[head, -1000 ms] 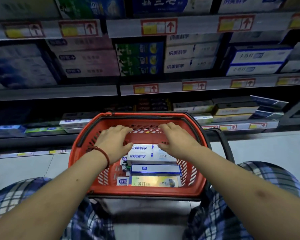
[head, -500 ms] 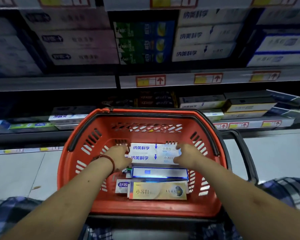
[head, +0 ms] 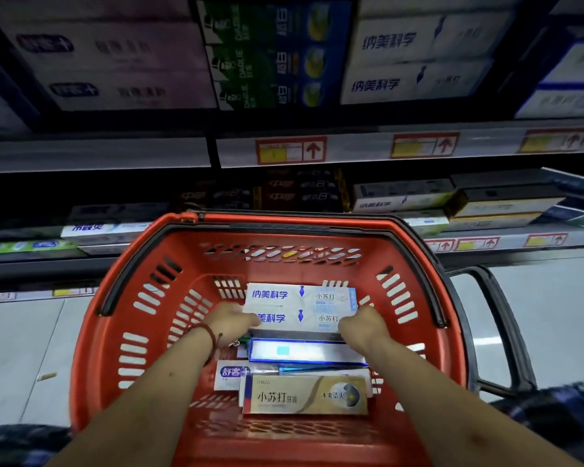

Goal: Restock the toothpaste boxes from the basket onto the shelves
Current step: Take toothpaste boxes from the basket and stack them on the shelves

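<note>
The pair of white toothpaste boxes (head: pixel 297 306) lies flat, one beside the other, printed faces up, on top of the other stock toward the far side of the red basket (head: pixel 284 227). They look like light, thin cardboard cartons: stiff along their length but easy to dent at the faces, with a glossy skin that could let one slide off the other if the pair is tilted. The short ends seem the best place to take hold, pressing inward so both move as one block. That is how they are held: the left hand (head: pixel 231 323) clamps the left end, its thumb over the print of the nearer box, and the right hand (head: pixel 363 326) clamps the right end, fingers curled down round the edge. Just nearer the person lies a blue-edged box (head: pixel 304 353), then a gold box (head: pixel 304 394), which overlaps a white box with a blue logo (head: pixel 231 374). Beyond the basket, matching white boxes (head: pixel 415 62) are stacked on the upper shelf (head: pixel 351 146), probably where this pair belongs.
</note>
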Tool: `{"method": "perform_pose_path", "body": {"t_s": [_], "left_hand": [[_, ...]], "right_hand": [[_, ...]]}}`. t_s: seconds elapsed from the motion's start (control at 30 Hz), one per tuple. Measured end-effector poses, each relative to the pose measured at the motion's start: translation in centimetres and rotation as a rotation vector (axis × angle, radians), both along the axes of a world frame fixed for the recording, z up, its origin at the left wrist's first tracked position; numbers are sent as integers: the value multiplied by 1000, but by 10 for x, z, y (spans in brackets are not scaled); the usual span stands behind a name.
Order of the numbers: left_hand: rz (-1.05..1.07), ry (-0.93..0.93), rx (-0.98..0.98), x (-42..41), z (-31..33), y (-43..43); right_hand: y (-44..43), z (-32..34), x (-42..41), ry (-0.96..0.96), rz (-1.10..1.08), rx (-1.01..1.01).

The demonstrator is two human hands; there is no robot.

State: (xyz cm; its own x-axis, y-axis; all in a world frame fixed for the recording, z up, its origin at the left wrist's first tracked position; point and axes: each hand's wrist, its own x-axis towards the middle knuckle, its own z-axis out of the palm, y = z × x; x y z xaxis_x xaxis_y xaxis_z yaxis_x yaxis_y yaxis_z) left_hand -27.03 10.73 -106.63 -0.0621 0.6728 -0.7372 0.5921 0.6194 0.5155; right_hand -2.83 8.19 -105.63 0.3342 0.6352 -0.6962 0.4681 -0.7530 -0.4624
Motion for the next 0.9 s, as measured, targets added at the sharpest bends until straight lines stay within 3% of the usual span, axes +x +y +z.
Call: {"method": "perform_pose_path", "body": {"t_s": [0.17, 0.4, 0.77, 0.9], "left_hand": [[224, -67, -21, -12, 6, -7], [541, -170, 214, -17, 37, -21], [727, -348, 461, -3, 128, -18], [644, -367, 508, 3, 188, 0]], "right_hand": [[-3, 13, -1, 94, -184, 65], [-12, 53, -5, 213, -368, 303], [-12, 138, -3, 432, -599, 494], [12, 180, 8, 401, -658, 615]]}}
